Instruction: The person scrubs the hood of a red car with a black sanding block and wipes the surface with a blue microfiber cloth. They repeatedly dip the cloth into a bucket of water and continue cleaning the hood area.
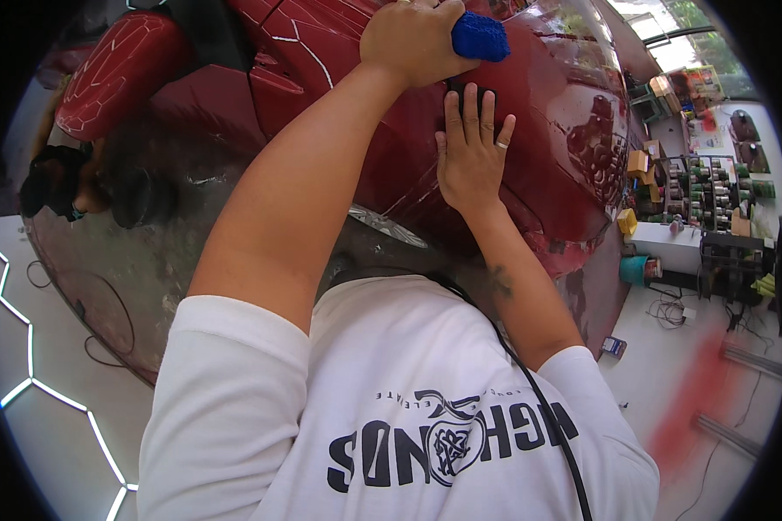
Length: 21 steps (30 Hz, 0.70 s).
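Observation:
My left hand is closed on a blue, nubbly cloth pad, which sticks out on its right side. It is at the upper middle, against the glossy red car body. Lower and to the right, my right hand lies flat on the red panel, fingers spread and a ring on one finger. Something dark shows behind its fingertips; I cannot make out what it is. Part of a silver wheel is visible below the panel, between my forearms.
A red side mirror juts out at upper left. Below it is part of another person, beside a dark round object. At right stand shelves of cans, a teal bucket and a small box on the floor.

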### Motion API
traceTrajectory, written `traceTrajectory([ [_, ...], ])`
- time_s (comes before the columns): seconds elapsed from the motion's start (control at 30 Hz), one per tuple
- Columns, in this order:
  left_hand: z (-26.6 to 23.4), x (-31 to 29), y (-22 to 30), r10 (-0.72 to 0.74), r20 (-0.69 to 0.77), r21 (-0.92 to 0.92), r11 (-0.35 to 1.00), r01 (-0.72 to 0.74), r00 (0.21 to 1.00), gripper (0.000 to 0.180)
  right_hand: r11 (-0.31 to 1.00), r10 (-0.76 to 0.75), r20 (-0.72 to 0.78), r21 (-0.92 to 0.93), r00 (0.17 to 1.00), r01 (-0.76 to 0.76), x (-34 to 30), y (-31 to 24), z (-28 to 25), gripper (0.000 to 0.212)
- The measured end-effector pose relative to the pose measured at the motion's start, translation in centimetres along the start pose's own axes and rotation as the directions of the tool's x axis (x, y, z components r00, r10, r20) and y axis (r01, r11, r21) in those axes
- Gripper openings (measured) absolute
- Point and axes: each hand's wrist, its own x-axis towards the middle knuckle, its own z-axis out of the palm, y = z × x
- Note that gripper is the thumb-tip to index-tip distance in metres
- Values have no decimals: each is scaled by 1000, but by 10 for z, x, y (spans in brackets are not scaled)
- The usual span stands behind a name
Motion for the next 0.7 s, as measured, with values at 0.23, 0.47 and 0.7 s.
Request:
traceTrajectory([
  [0.23,-4,10,4,20,-17,-9,1000,-21,1000,54,998,-48,-2,-27,999,48,-16,19,-1,61],
  [0.47,-4,4,2,17,-28,34,999,-16,999,55,891,-433,197,-53,879,451,-13,92,-40,54],
  [0.7,2,3,12,-19,-42,75,997,22,999,53,832,-527,223,-61,820,551,-34,160,-36,59],
])
